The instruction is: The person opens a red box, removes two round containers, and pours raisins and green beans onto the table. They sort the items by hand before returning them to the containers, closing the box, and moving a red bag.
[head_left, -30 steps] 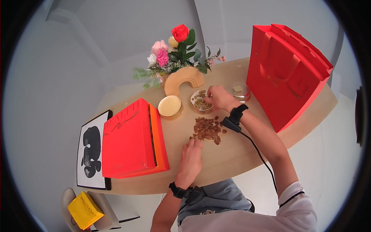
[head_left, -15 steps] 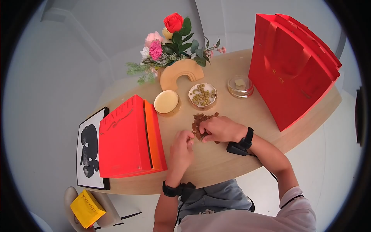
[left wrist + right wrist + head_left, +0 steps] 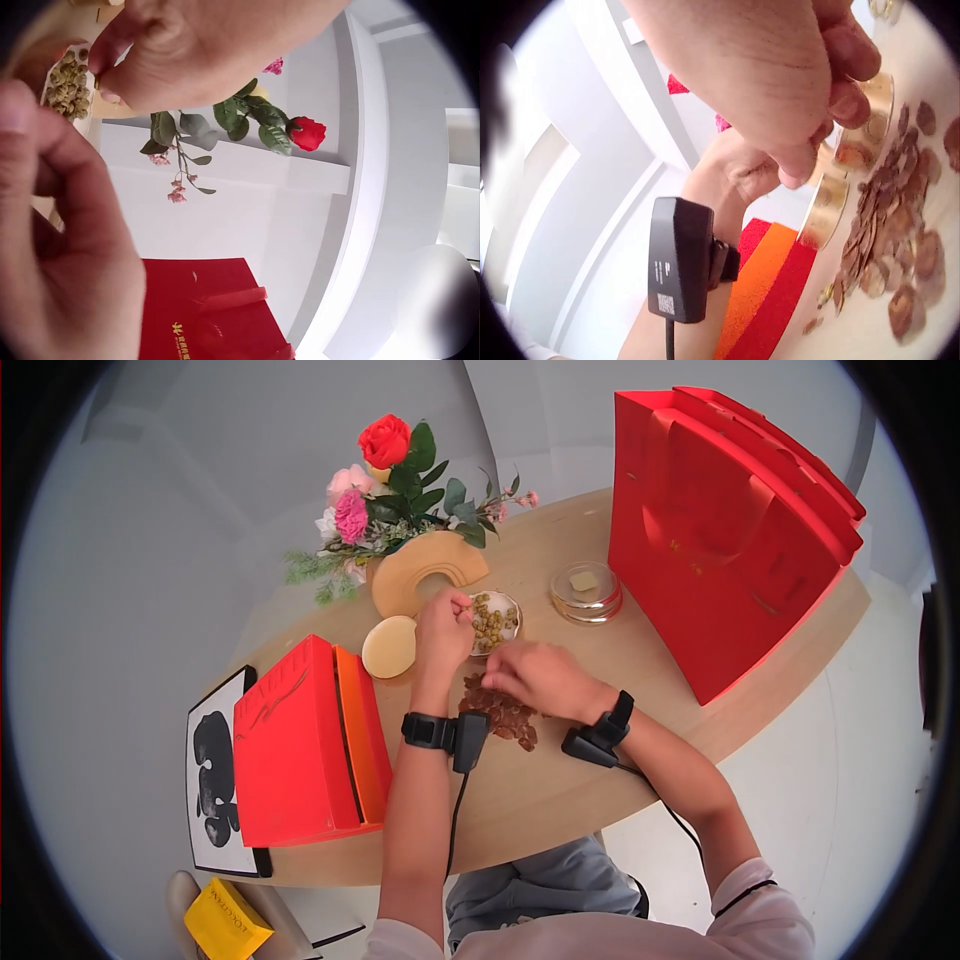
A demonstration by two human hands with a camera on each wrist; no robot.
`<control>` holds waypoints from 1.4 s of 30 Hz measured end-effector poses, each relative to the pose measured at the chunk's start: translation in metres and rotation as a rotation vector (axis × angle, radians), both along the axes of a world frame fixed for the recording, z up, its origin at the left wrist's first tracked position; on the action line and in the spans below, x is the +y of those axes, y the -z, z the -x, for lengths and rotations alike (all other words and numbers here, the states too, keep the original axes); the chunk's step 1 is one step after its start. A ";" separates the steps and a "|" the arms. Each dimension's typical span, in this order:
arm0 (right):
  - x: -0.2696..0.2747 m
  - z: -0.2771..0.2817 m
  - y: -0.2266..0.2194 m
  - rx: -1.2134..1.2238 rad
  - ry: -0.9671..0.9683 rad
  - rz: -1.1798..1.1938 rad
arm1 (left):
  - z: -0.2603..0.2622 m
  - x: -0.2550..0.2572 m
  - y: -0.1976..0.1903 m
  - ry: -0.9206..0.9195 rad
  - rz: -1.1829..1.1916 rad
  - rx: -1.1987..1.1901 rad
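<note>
Beside the round tin of green-brown pieces (image 3: pixel 495 622), my left hand (image 3: pixel 443 635) is raised, its palm side toward the tin. In the left wrist view, the thumb and finger of that hand (image 3: pixel 187 52) pinch a small greenish piece (image 3: pixel 97 81). My right hand (image 3: pixel 545 680) hovers over the pile of flat brown pieces (image 3: pixel 512 720), close to the tin's near edge. Its fingers are bent in the right wrist view, where the hand (image 3: pixel 757 75) hides whatever may lie between thumb and fingers. Brown pieces (image 3: pixel 885 217) spread below it.
An empty-looking pale round container (image 3: pixel 389 647) and a red box (image 3: pixel 300 750) stand to the left, by a framed picture (image 3: pixel 213 780). Behind are a wooden arch (image 3: pixel 410 570) and flowers (image 3: pixel 385 440). A clear lidded dish (image 3: pixel 586 595) and large red bag (image 3: pixel 720 540) stand right.
My left hand has moved forward from near the brown pile to the tin's left side. My right hand went from the tin to the pile, then slightly forward and left. The head view has shifted.
</note>
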State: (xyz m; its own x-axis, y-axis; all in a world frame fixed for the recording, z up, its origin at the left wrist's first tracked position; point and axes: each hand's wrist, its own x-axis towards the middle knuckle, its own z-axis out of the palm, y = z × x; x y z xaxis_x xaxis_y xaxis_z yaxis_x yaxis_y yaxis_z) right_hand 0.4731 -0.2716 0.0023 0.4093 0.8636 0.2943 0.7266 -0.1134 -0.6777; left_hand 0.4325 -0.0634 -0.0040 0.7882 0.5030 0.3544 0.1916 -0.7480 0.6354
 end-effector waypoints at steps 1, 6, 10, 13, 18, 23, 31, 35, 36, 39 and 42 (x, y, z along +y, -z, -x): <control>0.000 -0.007 0.000 -0.001 0.004 0.002 | -0.005 0.002 0.002 0.002 -0.023 0.004; 0.012 -0.033 0.002 0.066 0.178 -0.119 | -0.013 0.003 0.003 -0.024 -0.014 0.053; 0.027 -0.040 0.016 -0.047 0.253 -0.160 | -0.007 -0.002 -0.003 -0.016 0.017 0.061; 0.018 -0.034 0.011 -0.003 0.288 -0.098 | 0.007 -0.005 -0.004 -0.043 -0.013 -0.022; 0.003 -0.043 0.018 0.137 0.274 -0.057 | 0.047 -0.021 0.004 -0.097 0.095 -0.127; 0.003 -0.047 0.027 0.237 0.275 -0.088 | 0.091 -0.038 0.017 -0.180 0.122 -0.176; 0.001 -0.050 0.030 0.271 0.223 -0.092 | 0.146 -0.074 0.041 -0.333 0.109 -0.027; -0.004 -0.049 0.028 0.313 0.215 -0.035 | 0.159 -0.065 0.042 -0.304 0.171 -0.020; -0.004 -0.049 0.028 0.303 0.218 -0.017 | 0.164 -0.063 0.042 -0.272 0.194 0.010; -0.004 -0.057 0.039 0.316 0.207 -0.011 | 0.170 -0.065 0.038 -0.215 0.205 0.033; -0.004 -0.062 0.044 0.328 0.225 -0.016 | 0.171 -0.075 0.020 -0.160 0.162 0.077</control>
